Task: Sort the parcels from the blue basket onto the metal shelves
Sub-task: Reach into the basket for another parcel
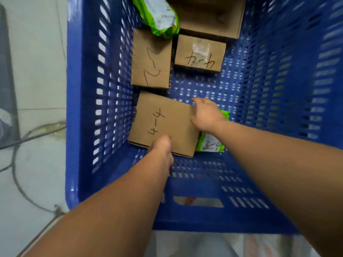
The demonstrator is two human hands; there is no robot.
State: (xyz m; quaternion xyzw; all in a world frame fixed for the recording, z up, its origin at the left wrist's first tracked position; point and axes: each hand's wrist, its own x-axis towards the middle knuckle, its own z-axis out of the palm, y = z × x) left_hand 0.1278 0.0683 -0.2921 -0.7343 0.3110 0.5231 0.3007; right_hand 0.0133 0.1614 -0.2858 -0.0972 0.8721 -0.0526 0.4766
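Observation:
Both my arms reach down into the deep blue basket [87, 108]. A flat cardboard box marked "4-4" [163, 125] lies near the basket's front left. My left hand [162, 147] grips its near edge, thumb on top. My right hand [206, 114] holds its right edge, fingers curled over the far corner. Under the box's right side lies a green parcel marked "3-4" [211, 143]. Two smaller cardboard boxes [151, 60] [200, 52] lie further in. Behind them are a green bag [159, 15] and a larger brown box [207, 13]. No metal shelves are in view.
The basket's perforated walls rise steeply on all sides. Outside it to the left is a pale tiled floor [37, 71] with dark cables [16, 175] lying across it. A dark object [7, 71] stands at the far left edge.

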